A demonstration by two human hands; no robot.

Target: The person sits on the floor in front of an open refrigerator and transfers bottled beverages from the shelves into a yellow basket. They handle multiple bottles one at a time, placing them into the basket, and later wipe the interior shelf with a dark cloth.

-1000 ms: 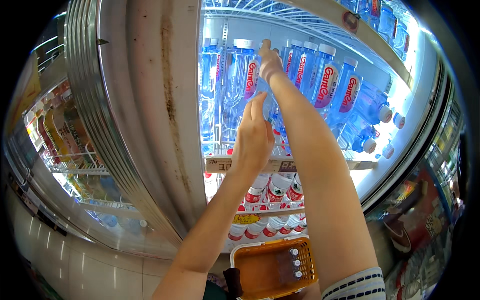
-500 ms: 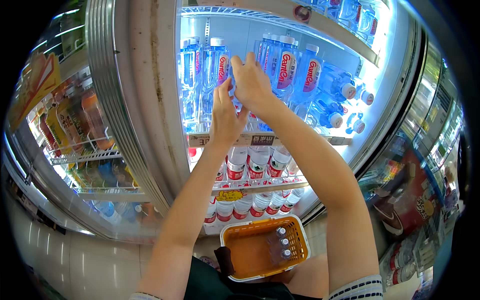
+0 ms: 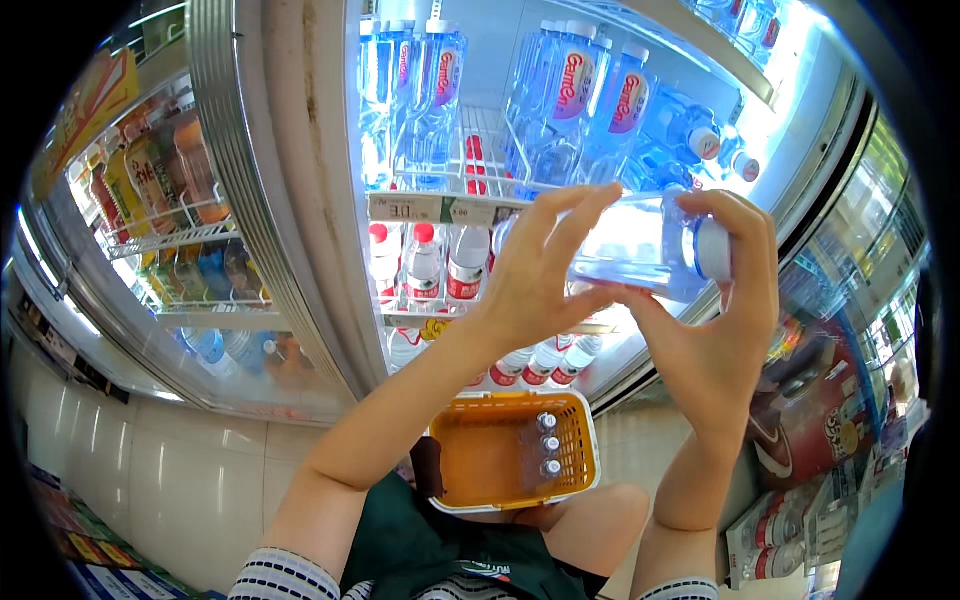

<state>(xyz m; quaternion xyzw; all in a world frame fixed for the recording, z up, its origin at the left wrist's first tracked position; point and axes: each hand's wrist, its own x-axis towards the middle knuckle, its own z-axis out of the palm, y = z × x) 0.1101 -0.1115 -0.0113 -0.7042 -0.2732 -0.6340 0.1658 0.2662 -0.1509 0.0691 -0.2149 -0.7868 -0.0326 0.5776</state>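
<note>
A clear plastic water bottle with a white cap lies sideways between both my hands, in front of the open fridge. My left hand grips its base end. My right hand cups it from below, fingers curled over the cap end. Behind it, upright blue-tinted water bottles with red-and-white labels stand on the fridge's upper wire shelf, where a gap shows in the middle row. An orange shopping basket rests below on my lap with three small bottles inside.
Lower shelves hold red-capped water bottles. A steel door post separates this fridge from another on the left with coloured drink bottles. Packaged goods stand at right. Tiled floor lies lower left.
Both hands were reaching up among the upright bottles on the upper shelf. They have come down and toward me, holding one bottle turned on its side.
</note>
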